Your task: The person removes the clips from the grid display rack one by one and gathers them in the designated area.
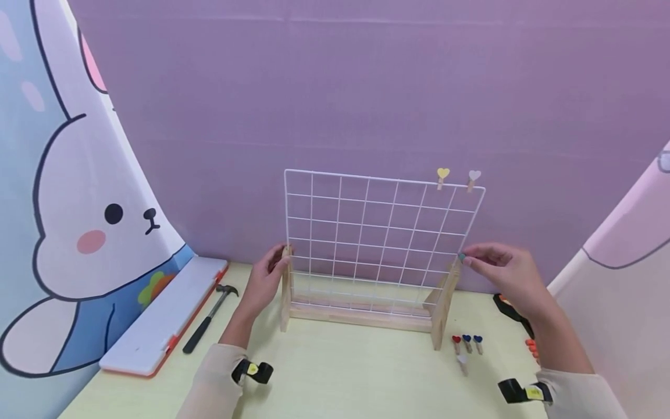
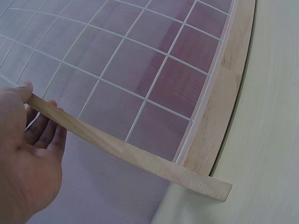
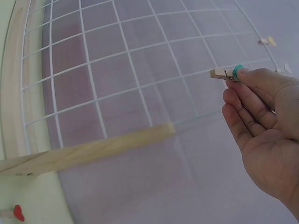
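A white wire grid panel (image 1: pixel 366 235) stands in a wooden base with an upright at each side. My left hand (image 1: pixel 266 280) grips the top of the left wooden upright (image 2: pixel 112 144), thumb on one side and fingers on the other. At the opposite side, my right hand (image 1: pixel 505 272) pinches a small wooden clothespin (image 3: pixel 221 73) with a green end between thumb and index finger. The clothespin is near the grid's right edge, above the right upright (image 1: pixel 446 302). A yellow heart clothespin (image 1: pixel 442 174) and a white heart clothespin (image 1: pixel 474 176) are clipped on the grid's top wire.
Several heart clothespins, among them a red one (image 1: pixel 456 340) and a white one (image 1: pixel 462 362), lie on the table right of the base. A hammer (image 1: pixel 210 319) and a long white case (image 1: pixel 167 314) with an orange edge lie at left. A black-and-orange object (image 1: pixel 510 309) is behind my right forearm.
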Demonstrator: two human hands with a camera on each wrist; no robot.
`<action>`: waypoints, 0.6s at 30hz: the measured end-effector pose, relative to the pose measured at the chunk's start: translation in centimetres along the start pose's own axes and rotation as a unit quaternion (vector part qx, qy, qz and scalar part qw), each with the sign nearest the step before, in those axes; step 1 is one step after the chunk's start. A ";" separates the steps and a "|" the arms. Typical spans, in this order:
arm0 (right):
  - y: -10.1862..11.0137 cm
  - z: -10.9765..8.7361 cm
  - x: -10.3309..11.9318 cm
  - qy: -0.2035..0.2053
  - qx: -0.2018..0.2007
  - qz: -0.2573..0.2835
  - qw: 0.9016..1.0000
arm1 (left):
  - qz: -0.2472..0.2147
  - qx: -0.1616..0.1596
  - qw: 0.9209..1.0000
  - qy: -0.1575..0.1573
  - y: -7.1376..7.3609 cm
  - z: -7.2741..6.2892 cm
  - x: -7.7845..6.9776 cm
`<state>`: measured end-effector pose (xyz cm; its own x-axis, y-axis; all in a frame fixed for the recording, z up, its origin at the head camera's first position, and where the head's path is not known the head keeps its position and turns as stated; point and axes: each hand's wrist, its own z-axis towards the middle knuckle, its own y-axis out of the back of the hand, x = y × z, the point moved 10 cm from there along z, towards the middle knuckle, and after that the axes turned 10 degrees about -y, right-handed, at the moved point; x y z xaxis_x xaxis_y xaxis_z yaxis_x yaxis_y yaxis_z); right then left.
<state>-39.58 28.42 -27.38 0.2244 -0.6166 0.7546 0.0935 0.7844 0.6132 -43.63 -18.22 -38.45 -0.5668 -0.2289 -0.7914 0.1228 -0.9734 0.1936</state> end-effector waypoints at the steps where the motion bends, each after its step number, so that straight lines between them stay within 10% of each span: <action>1: 0.0 -0.1 -0.3 -0.003 0.000 -0.003 1.000 | 0.000 -0.001 1.000 0.001 0.0 0.0 0.0; 18: -0.8 -3.1 -5.6 -0.024 0.000 0.023 0.999 | 0.005 -0.002 1.000 0.011 0.1 -0.1 0.1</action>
<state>-37.93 31.41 -32.82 0.1822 -0.5819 0.7926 0.0849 0.8123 0.5770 -43.63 -18.36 -38.57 -0.5479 -0.2394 -0.8016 0.1324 -0.9709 0.1994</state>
